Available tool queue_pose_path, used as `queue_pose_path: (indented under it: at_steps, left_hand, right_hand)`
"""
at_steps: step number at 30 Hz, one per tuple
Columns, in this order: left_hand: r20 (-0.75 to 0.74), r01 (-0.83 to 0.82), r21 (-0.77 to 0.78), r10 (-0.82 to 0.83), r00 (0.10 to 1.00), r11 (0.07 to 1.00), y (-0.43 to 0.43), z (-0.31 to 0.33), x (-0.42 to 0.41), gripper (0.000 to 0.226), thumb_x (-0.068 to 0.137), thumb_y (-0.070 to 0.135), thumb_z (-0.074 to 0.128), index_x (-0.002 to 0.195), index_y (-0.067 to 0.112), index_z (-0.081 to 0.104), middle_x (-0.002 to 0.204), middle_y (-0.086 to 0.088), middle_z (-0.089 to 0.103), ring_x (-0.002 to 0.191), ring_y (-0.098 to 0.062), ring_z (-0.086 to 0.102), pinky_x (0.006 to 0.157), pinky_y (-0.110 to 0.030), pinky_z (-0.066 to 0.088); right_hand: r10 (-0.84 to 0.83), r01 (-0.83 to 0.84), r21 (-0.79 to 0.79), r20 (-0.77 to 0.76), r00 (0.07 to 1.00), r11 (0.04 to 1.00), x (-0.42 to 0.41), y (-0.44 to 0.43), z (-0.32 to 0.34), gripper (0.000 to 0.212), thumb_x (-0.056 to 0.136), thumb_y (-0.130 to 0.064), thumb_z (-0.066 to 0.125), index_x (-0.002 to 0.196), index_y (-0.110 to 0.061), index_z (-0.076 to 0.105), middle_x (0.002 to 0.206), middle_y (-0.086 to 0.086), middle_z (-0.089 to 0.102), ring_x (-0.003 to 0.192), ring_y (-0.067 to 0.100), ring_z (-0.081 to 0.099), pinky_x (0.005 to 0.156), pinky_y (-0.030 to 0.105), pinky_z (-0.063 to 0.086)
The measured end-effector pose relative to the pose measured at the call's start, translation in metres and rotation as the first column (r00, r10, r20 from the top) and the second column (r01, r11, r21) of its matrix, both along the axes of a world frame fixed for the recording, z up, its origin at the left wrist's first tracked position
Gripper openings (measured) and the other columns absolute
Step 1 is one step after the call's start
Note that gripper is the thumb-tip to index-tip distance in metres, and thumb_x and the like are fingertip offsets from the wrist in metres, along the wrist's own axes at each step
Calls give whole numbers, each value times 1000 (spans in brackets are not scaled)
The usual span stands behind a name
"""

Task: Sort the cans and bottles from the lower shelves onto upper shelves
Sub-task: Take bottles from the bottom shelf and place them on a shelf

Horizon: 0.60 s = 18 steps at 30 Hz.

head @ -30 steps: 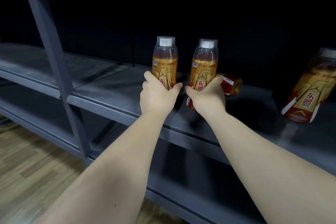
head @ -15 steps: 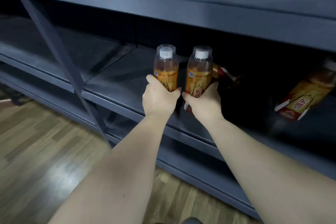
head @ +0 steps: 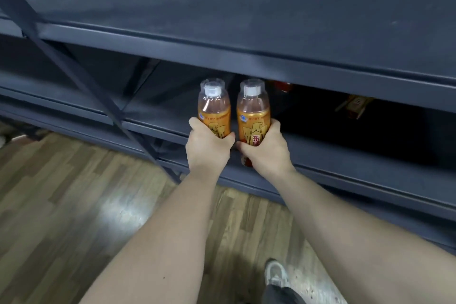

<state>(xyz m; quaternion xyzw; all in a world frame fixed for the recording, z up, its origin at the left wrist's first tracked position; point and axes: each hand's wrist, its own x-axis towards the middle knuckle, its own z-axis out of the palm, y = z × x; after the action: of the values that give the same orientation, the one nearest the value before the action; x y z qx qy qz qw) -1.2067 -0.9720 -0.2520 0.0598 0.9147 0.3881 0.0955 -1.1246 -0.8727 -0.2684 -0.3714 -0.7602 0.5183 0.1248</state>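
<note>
Left hand (head: 208, 148) wrapped left bottle (head: 214, 108), right hand (head: 265, 153) wrapped right bottle (head: 253, 111), mid-label, both upright before lower shelf (head: 345, 155). Full plastic bottles judged moderately heavy, stiff, slick; waist grip suited.

Two orange-labelled bottles (head: 214, 112) with white caps; dark grey shelves (head: 246, 57); brown wood-grain floor (head: 61, 192).

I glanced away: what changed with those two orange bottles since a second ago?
The left hand and right hand lifted the left orange plastic bottle and right orange plastic bottle off the dark grey metal lower shelf, toward the person. Both grips unchanged; another orange bottle stays inside.
</note>
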Motion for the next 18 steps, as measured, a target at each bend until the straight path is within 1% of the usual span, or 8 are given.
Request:
queue_pose_path:
  at_steps: [3,6,10,11,13,15,17,18]
  left_hand:
    - [30,47,-10,-47,998,999,-10,9,20,59,78,40,81,106,18,34,102,-2,58,93,-24,58,74,-35,49]
    - [56,120,-35,-118,991,992,-23,18,47,60,74,45,80,102,22,32,97,-3,62,91,-24,62,73,-38,53]
    - [107,252,-63,-245,964,966,-29,29,86,59,77,43,81,104,19,34,98,-2,58,91,-23,58,70,-34,46]
    - [110,293,-66,-284,952,954,-28,32,95,60,77,43,81,105,18,35,99,-2,58,92,-23,58,70,-34,46]
    - [104,364,-73,-356,929,929,-21,40,113,61,77,45,81,106,18,34,101,-2,57,92,-22,55,71,-33,46]
    - [92,430,-65,-423,901,901,-11,51,132,62,78,46,81,109,19,34,103,-1,55,93,-21,54,70,-32,45]
    - [75,495,-55,-491,868,867,2,63,152,63,78,47,80,110,19,34,103,0,55,94,-21,56,69,-31,46]
    - [66,524,-52,-521,851,850,9,70,162,63,78,48,80,110,19,34,101,0,55,92,-21,56,68,-31,46]
  right_hand:
    - [-50,50,-17,25,998,999,27,-13,13,79,74,-36,85,134,-24,36,116,-4,56,101,14,57,79,28,48]
    - [-119,122,-36,83,989,992,62,-28,26,68,75,-35,85,123,-24,38,110,-4,57,96,13,59,73,25,46]
    - [-231,242,-74,133,964,967,116,-44,33,62,75,-30,85,113,-29,37,109,-2,60,93,13,63,69,28,55]
    - [-258,271,-76,140,956,960,130,-45,36,61,75,-29,85,113,-29,36,108,-2,60,92,13,63,66,27,55]
    - [-311,324,-62,155,938,944,157,-44,42,62,76,-29,85,114,-28,36,107,-3,60,92,14,63,60,19,49]
    - [-363,373,-40,151,919,927,183,-40,53,63,77,-28,84,116,-28,35,104,-6,59,88,8,62,54,11,42]
    - [-418,425,-33,138,898,904,208,-33,64,63,78,-26,83,118,-28,34,100,-10,57,79,2,59,49,10,41]
    - [-444,452,-30,129,886,892,221,-28,69,64,78,-26,83,121,-26,36,100,-11,58,81,3,60,52,9,41]
